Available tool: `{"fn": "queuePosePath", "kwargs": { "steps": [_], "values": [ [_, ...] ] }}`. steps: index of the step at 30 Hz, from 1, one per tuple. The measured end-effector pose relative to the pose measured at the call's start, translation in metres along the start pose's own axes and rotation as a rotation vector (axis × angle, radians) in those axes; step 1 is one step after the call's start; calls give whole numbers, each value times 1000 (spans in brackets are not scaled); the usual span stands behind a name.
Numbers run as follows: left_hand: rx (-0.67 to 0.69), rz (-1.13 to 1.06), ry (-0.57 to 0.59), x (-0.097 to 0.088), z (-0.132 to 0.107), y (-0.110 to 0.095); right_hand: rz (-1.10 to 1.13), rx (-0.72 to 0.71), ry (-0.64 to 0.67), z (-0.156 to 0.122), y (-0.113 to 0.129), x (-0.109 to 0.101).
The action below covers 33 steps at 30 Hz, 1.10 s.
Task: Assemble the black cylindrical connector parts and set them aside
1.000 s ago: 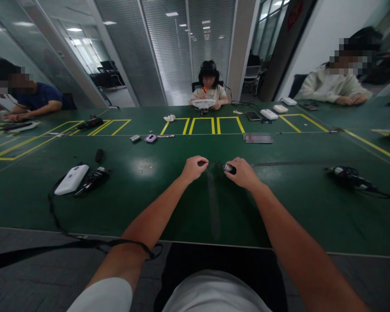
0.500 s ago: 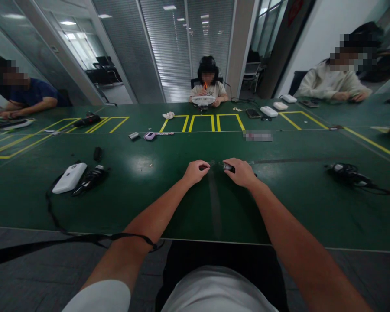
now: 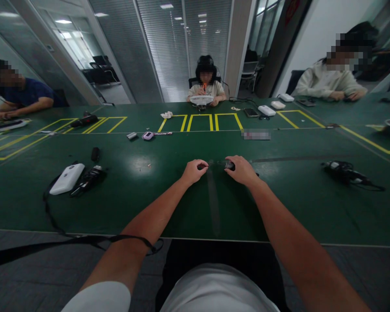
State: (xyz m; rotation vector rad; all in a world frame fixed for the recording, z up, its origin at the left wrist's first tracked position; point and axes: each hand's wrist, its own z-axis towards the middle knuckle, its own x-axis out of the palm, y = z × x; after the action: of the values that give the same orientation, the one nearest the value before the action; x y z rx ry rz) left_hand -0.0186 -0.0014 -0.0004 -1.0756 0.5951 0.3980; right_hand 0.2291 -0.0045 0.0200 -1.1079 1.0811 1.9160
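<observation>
From my distant seat I see the green table (image 3: 328, 216), whose near edge (image 3: 214, 239) runs well apart from both hands; a wide stretch of green surface lies in between, and another at the right, as far as a black cable bundle (image 3: 352, 174). I count two hands, with a narrow gap between them: the right hand (image 3: 242, 170) pinches one small dark object (image 3: 229, 165), which is in front of my view's middle; the left hand (image 3: 194, 172) has thumb and forefinger near each other, but I cannot tell if they hold something. At the left I count one white device (image 3: 66, 178), one black bundle (image 3: 87, 180) beside it, and one small black piece (image 3: 95, 154). Three people (image 3: 29, 93) sit farther away.
</observation>
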Motion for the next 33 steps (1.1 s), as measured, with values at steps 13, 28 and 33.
{"fn": "queuePosePath", "kwargs": {
  "steps": [13, 28, 33],
  "values": [
    [24, -13, -34, 7, 1, 4, 86, -59, 17, 1, -4, 4],
    [88, -75, 28, 13, -2, -10, 126, -139, 4, -5, 26, 7],
    [74, -73, 41, 14, -2, -11, 129, -140, 20, -6, 31, 6]
  ]
}}
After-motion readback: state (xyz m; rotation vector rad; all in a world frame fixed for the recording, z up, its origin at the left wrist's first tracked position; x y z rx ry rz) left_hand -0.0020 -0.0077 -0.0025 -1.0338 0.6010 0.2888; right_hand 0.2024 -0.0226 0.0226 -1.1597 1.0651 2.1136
